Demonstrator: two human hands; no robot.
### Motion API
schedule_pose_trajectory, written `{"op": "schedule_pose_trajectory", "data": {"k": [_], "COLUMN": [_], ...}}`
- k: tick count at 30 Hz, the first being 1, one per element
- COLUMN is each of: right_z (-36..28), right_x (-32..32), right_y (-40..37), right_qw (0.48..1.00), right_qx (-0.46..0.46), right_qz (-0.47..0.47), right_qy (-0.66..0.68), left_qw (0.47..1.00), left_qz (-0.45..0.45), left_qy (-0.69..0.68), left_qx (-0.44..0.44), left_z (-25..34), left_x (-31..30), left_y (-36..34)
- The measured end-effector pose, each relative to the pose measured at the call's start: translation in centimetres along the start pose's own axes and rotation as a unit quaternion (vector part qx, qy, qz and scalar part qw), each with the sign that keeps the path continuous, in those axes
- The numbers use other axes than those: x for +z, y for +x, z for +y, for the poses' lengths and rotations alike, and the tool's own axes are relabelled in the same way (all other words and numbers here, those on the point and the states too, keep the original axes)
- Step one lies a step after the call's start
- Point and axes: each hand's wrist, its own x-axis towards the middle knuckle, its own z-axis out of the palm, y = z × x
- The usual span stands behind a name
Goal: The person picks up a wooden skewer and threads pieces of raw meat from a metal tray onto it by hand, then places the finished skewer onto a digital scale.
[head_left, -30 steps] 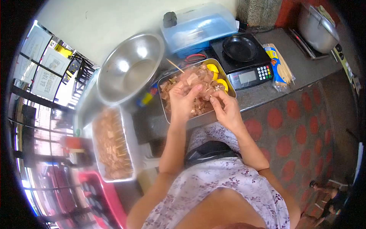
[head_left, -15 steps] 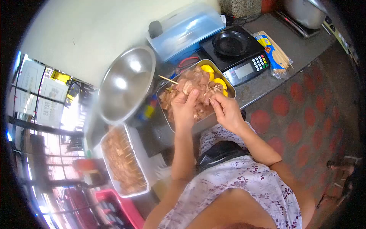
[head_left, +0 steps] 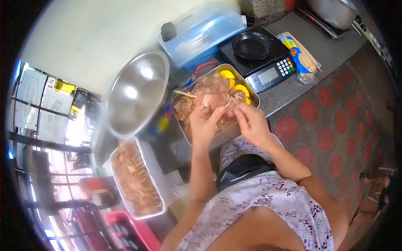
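A metal tray (head_left: 257,98) on the counter holds raw meat pieces (head_left: 214,85) and yellow fruit slices (head_left: 241,88) along its right side. Over the tray, my left hand (head_left: 205,123) is closed on skewered meat (head_left: 209,102), with a wooden stick (head_left: 185,94) pointing out to the upper left. My right hand (head_left: 252,121) pinches at the right end of the same skewered meat; its fingertips partly hide what they grip. To the lower left, a white container (head_left: 163,201) holds rows of meat skewers (head_left: 135,178) with their sticks pointing right.
A large steel bowl (head_left: 138,94) leans left of the tray. Behind are a blue-clear box (head_left: 205,33), a black scale (head_left: 268,77) with a black dish (head_left: 252,45), and a bag of skewers (head_left: 299,58). A metal pot (head_left: 335,12) stands far right, a pink basket (head_left: 140,230) lower left.
Both hands stay over the tray with the meat. The stick's visible end sits slightly lower in view, and my right hand has shifted slightly right.
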Motion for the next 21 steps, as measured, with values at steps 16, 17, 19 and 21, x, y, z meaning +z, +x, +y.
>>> {"op": "schedule_pose_trajectory", "data": {"k": [16,17,19,21], "right_z": [2.1,2.3,2.1,2.4], "right_x": [-6.9,-7.1,-7.5,-7.4], "right_y": [0.7,0.7,0.6,0.6], "right_qw": [0.991,0.992,0.992,0.992], "right_qx": [0.063,0.048,0.049,0.052], "right_qz": [0.115,0.116,0.118,0.112], "right_qy": [-0.011,-0.004,0.007,0.021], "left_qw": [0.623,0.697,0.786,0.858], "left_qz": [-0.197,-0.207,-0.189,-0.165], "left_qy": [0.679,0.65,0.566,0.475], "left_qx": [0.334,0.221,0.164,0.106], "left_z": [1.3,2.6,3.2,3.2], "left_x": [0.7,0.7,-0.6,-1.4], "left_y": [9.0,9.5,9.7,9.6]}}
